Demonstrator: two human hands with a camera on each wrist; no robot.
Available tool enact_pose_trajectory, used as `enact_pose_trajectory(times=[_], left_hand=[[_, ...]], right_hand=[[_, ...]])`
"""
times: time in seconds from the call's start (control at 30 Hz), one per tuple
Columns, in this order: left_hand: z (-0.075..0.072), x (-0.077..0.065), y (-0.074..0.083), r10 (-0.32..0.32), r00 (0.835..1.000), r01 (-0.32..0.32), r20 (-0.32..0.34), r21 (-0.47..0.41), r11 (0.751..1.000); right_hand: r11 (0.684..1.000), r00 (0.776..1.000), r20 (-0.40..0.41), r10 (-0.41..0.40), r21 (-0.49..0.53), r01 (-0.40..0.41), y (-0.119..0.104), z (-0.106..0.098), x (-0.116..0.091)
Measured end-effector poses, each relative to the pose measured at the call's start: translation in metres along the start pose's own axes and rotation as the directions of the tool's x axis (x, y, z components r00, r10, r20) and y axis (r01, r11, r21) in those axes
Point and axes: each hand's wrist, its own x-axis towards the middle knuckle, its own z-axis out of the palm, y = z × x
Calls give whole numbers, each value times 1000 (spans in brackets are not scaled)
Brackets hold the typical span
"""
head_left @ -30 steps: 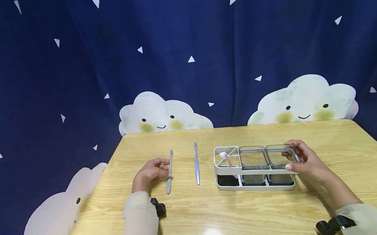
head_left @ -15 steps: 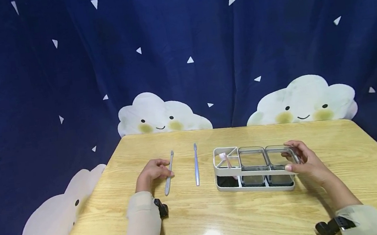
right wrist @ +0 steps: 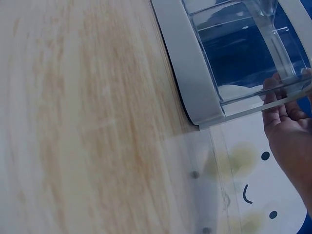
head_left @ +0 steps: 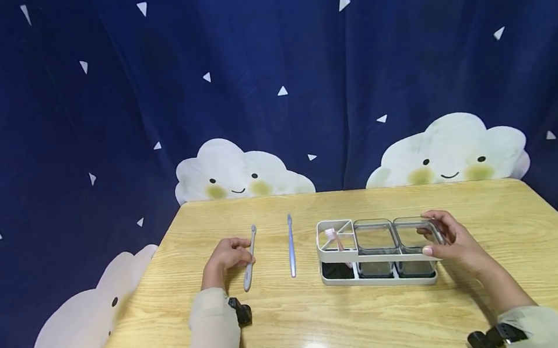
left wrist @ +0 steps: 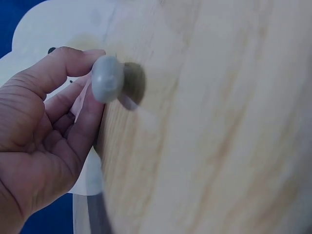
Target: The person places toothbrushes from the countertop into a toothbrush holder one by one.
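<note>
A grey toothbrush lies on the left part of the wooden table, head pointing away. My left hand pinches its handle between thumb and fingers; the left wrist view shows the rounded handle end close up beside the fingertips. Right of it lies a blue-violet toothbrush, untouched. A white two-tier toothbrush holder stands farther right, with a pink toothbrush leaning in its divided left section. Around the holder's right end, my right hand grips the upper rim, thumb in front and fingers behind.
Two clear square cups, a middle one and a right one, sit in the holder. Behind the wooden table hangs a dark blue curtain with white clouds and triangles. Each wrist wears a black camera.
My left hand and forearm have shifted slightly to the right against the grey toothbrush, whose handle end has moved a little to the left. My right hand and the holder stay put.
</note>
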Motion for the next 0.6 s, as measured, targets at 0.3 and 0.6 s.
enact_pose_trajectory(times=[0.3,0.6], left_hand=[[-1,1,0,13,1000,-13,-23,-9,1000],[-1,-3,-4,15,999,-17,-34,-64,998]], right_hand=[[1000,1000,-11,2,-22,-2,-2,-1,1],[999,1000,0,17,-40,-17,-2,-1,-1]])
